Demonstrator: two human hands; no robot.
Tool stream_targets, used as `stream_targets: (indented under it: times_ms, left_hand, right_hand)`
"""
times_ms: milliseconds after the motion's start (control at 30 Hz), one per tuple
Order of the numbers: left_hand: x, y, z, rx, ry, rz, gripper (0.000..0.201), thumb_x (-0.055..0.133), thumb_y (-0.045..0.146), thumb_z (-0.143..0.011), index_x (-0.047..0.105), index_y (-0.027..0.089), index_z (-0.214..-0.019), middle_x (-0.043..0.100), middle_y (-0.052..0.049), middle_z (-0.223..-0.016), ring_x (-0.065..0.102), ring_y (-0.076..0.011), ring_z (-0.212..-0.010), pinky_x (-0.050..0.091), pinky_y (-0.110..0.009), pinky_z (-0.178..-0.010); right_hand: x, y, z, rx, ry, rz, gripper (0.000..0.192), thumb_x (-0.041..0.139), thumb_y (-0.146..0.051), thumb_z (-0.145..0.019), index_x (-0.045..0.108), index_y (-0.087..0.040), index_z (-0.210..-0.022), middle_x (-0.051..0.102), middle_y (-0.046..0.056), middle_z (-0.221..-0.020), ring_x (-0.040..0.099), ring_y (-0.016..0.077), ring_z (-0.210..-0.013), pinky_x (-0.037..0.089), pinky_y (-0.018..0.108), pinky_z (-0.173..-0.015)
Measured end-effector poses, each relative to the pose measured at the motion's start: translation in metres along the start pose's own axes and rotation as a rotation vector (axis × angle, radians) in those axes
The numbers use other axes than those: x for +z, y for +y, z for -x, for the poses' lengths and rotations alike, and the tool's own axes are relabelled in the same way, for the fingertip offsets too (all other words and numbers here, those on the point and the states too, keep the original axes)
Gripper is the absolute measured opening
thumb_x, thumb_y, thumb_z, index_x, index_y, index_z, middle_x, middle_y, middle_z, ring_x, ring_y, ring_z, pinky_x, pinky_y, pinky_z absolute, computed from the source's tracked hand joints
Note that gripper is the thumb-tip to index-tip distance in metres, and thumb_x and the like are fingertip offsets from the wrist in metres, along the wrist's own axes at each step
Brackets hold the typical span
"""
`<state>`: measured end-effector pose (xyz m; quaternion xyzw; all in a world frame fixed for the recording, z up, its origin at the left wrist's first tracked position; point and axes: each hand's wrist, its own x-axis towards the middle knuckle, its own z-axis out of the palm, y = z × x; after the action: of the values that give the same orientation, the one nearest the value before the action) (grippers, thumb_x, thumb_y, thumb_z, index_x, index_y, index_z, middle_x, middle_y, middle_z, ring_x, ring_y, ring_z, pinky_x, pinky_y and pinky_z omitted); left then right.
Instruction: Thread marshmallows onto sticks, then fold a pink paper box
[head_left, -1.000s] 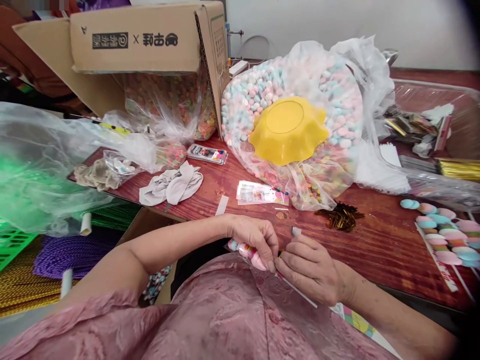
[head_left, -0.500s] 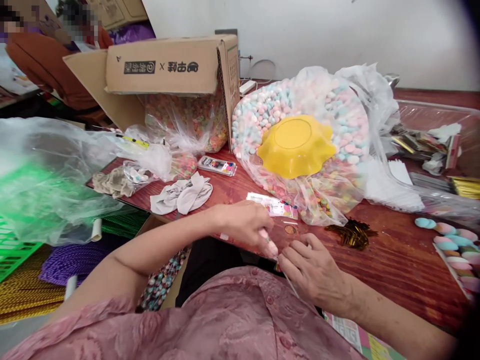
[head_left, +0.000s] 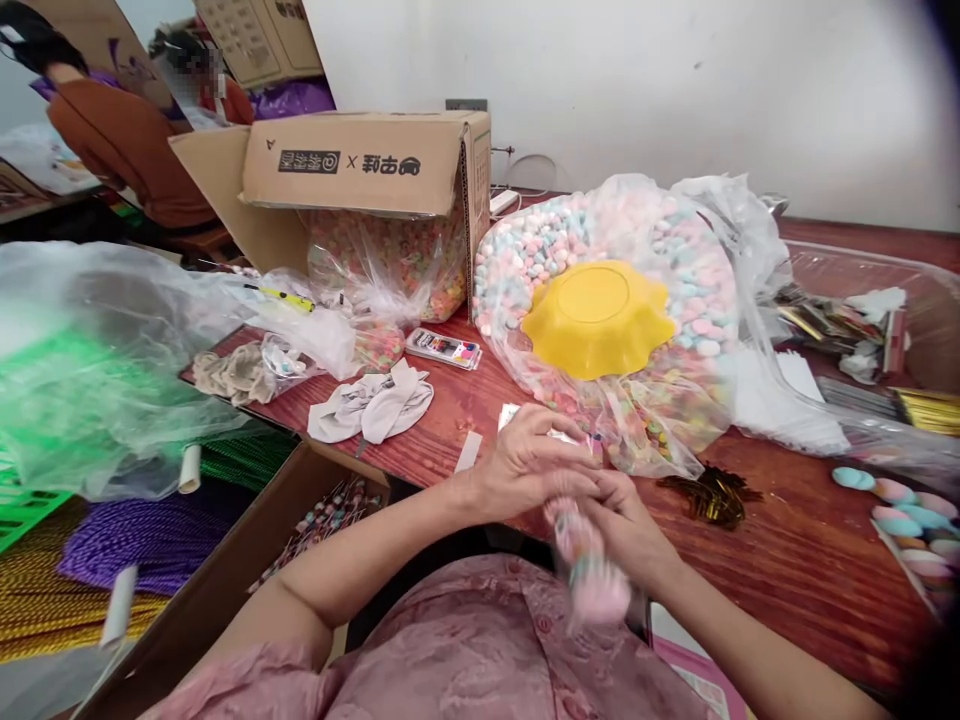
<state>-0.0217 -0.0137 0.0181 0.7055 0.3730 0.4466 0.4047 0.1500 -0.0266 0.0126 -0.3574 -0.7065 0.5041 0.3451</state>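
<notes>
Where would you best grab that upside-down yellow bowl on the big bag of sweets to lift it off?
Probably by the wavy rim of the yellow bowl, at the near edge, coming from the front and above. It lies base up on the clear bag of pastel sweets, so the flat bottom offers no hold, while the flared scallops stick out and leave room for fingertips underneath.

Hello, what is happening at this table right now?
A person in a pink shirt holds a small packet of pastel sweets with both hands, the left hand and the right hand close together at the edge of the red wooden table. The packet is blurred. Behind the hands lies a big clear bag of sweets with a yellow bowl on it, and beside it an open cardboard box.
</notes>
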Motion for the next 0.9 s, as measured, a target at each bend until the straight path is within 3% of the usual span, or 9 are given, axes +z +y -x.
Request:
stream_targets:
  times_ms: [67,133,200,267,400,567,667,767,900]
  left_hand:
    - [0.001,0.006,0.001,-0.015,0.075,0.018,0.052,0.075,0.048,-0.075,0.065,0.024,-0.121,0.051,-0.012,-0.137,0.041,-0.0276,-0.131,0.036,-0.043,-0.107]
    - [0.004,0.005,0.005,-0.138,0.053,0.188,0.065,0.073,0.052,-0.076,0.055,0.024,-0.132,0.049,-0.013,-0.137,0.046,-0.0254,-0.126,0.042,-0.039,-0.1]
    - [0.007,0.001,0.01,-0.257,-0.137,0.407,0.057,0.065,0.057,-0.081,0.057,0.018,-0.123,0.062,-0.01,-0.107,0.061,-0.0186,-0.095,0.049,-0.032,-0.083]
    - [0.007,-0.003,0.012,-0.313,-0.273,0.469,0.046,0.058,0.057,-0.086,0.06,0.015,-0.104,0.056,-0.001,-0.073,0.055,-0.0118,-0.064,0.046,-0.026,-0.066]
    - [-0.001,-0.004,0.015,-0.085,-0.116,-0.017,0.025,0.056,0.035,-0.091,0.06,0.014,-0.079,0.05,0.001,-0.068,0.048,-0.0112,-0.065,0.04,-0.023,-0.064]
    - [-0.011,-0.009,0.026,0.321,-0.076,-0.775,0.027,0.04,0.011,-0.091,0.066,0.013,-0.097,0.062,-0.009,-0.083,0.054,-0.0171,-0.077,0.043,-0.029,-0.068]
    - [-0.015,-0.01,0.042,0.39,-0.052,-0.881,0.027,0.04,0.01,-0.091,0.066,0.014,-0.098,0.063,-0.009,-0.083,0.054,-0.0168,-0.075,0.045,-0.03,-0.069]
    - [-0.033,-0.002,0.07,0.212,-0.044,-0.803,0.027,0.042,0.011,-0.09,0.068,0.016,-0.095,0.064,-0.01,-0.088,0.056,-0.0162,-0.078,0.046,-0.028,-0.071]
    - [-0.088,0.021,0.124,-0.464,-0.35,-0.845,0.03,0.042,0.011,-0.087,0.071,0.02,-0.082,0.063,-0.006,-0.083,0.059,-0.016,-0.078,0.046,-0.027,-0.073]
  right_hand:
    - [-0.007,0.0,-0.006,-0.206,0.161,0.214,0.02,0.052,-0.026,-0.088,0.056,-0.019,-0.069,0.056,0.0,-0.062,0.05,0.0126,-0.058,0.039,0.025,-0.056]
    - [-0.014,-0.003,-0.01,-0.419,0.269,0.412,0.015,0.053,-0.018,-0.087,0.057,-0.019,-0.073,0.057,0.0,-0.064,0.051,0.0129,-0.06,0.039,0.026,-0.06]
    - [-0.015,-0.006,-0.011,-0.531,0.292,0.48,0.014,0.051,-0.014,-0.087,0.058,-0.019,-0.076,0.057,0.0,-0.065,0.05,0.0127,-0.061,0.039,0.027,-0.061]
    - [-0.012,-0.006,-0.011,-0.509,0.3,0.441,0.016,0.05,-0.014,-0.089,0.057,-0.019,-0.074,0.057,0.0,-0.065,0.05,0.0123,-0.06,0.039,0.027,-0.06]
    - [-0.001,0.008,-0.009,-0.156,0.302,0.104,0.017,0.059,-0.027,-0.085,0.061,-0.019,-0.07,0.059,0.0,-0.064,0.05,0.0126,-0.06,0.039,0.026,-0.058]
    - [0.018,0.019,-0.007,0.376,0.118,-0.627,0.029,0.075,-0.035,-0.064,0.053,-0.017,-0.059,0.045,-0.004,-0.049,0.034,0.0068,-0.047,0.027,0.022,-0.047]
    - [0.042,0.013,-0.005,0.578,-0.029,-0.957,0.031,0.078,-0.035,-0.059,0.053,-0.018,-0.067,0.037,-0.008,-0.048,0.026,0.0049,-0.044,0.019,0.02,-0.044]
    - [0.065,0.006,-0.002,0.625,-0.133,-0.973,0.032,0.076,-0.04,-0.066,0.053,-0.019,-0.073,0.041,-0.007,-0.05,0.026,0.0047,-0.044,0.014,0.018,-0.042]
    - [0.062,0.013,0.007,0.552,-0.129,-0.812,0.033,0.074,-0.042,-0.072,0.059,-0.021,-0.092,0.061,-0.002,-0.066,0.043,0.0069,-0.047,0.017,0.017,-0.041]
